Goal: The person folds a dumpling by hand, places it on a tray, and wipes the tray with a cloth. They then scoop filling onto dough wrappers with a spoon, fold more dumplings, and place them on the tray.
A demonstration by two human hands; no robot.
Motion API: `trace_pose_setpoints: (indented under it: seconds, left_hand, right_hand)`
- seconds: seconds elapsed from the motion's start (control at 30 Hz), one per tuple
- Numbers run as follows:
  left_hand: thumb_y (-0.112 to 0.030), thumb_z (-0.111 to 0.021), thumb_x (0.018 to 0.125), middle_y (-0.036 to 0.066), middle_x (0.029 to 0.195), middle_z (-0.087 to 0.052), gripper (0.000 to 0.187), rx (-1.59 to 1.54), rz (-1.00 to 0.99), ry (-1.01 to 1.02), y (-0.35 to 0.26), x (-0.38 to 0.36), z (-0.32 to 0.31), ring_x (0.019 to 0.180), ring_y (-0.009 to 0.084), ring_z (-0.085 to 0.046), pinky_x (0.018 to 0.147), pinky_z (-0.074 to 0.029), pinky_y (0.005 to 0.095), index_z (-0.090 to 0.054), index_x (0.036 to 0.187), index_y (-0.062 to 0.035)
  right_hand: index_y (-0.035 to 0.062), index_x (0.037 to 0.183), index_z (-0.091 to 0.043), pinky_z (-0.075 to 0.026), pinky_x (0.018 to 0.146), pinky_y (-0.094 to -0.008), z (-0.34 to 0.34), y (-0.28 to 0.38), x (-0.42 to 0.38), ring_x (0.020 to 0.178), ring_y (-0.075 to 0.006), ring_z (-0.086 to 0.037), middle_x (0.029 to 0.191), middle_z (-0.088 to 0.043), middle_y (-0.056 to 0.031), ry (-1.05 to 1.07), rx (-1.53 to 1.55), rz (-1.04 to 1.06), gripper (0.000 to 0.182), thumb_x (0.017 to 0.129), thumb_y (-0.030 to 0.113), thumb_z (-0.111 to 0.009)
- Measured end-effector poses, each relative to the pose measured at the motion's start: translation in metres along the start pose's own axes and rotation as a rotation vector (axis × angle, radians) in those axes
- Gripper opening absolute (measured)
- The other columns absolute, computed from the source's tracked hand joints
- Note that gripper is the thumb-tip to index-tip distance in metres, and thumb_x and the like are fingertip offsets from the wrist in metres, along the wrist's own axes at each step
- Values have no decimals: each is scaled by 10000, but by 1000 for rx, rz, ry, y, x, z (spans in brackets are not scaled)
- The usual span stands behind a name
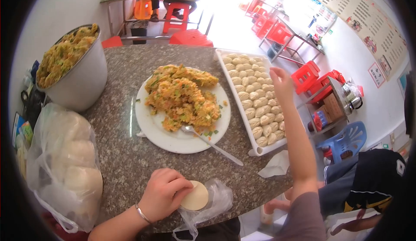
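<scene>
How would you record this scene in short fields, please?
Left hand: grip on edge of round dough wrapper
Right hand: near tray's right side; grip unclear
Tray: rows of pleated dumplings
Plate: heaped chopped filling, metal spoon with handle past rim
Pot: similar filling, heaped
Large plastic bag: pale rounded lumps

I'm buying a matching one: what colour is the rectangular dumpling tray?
The tray is white, clearest in the head view.

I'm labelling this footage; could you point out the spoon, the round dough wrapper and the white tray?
Spoon point(216, 148): head view, on its handle.
Round dough wrapper point(196, 197): head view, on its middle.
White tray point(271, 147): head view, on its near rim.
</scene>
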State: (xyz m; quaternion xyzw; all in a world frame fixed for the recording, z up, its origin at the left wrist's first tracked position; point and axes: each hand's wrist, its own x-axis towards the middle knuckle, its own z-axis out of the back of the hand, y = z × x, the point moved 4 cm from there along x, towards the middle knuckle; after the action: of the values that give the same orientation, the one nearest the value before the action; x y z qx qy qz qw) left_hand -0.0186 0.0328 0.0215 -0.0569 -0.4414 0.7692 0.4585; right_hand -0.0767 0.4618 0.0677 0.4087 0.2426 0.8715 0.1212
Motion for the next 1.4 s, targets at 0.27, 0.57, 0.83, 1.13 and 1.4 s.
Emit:
trace_pose_setpoints:
  seconds: [0.27,0.57,0.83,1.13,1.4]
  left_hand:
    - [-145,-551,942,8,833,-587,195,-1154,478,-137,16,-11,-6,767,50,-581,640,-482,235,-454,1089,-60]
    - [-151,-563,924,85,1060,-636,269,-1526,694,-195,33,-9,-9,950,163,-643,827,-539,307,-506,1149,-16]
    - [-153,-517,944,99,1066,-638,265,-1619,774,-234,30,-10,-8,950,184,-652,851,-541,337,-520,1171,-16]
    - [-218,-426,984,146,1245,-544,369,-1676,751,-326,38,-13,-9,1161,263,-542,993,-444,420,-443,1266,19]
    - [-298,-374,1005,153,1321,-473,440,-1782,590,-455,25,-4,12,1256,268,-447,1085,-332,409,-385,1302,27]
  right_hand:
    - [29,1115,-585,-486,676,-351,-11,177,-154,725,-261,-606,817,-597,-117,648,49,232,331,805,100,-677]
    - [38,1131,-588,-480,606,-399,-8,210,-162,638,-329,-592,731,-579,-156,763,-65,172,272,860,51,-577]
    - [32,1127,-598,-481,627,-409,-40,208,-164,685,-355,-611,757,-616,-201,701,41,226,264,866,34,-557]
    - [21,1116,-611,-484,620,-397,-42,211,-168,680,-348,-621,745,-615,-203,768,62,75,254,868,36,-557]
    - [62,1172,-608,-487,556,-369,-24,224,-203,614,-299,-616,748,-627,-149,783,173,195,333,842,17,-583]
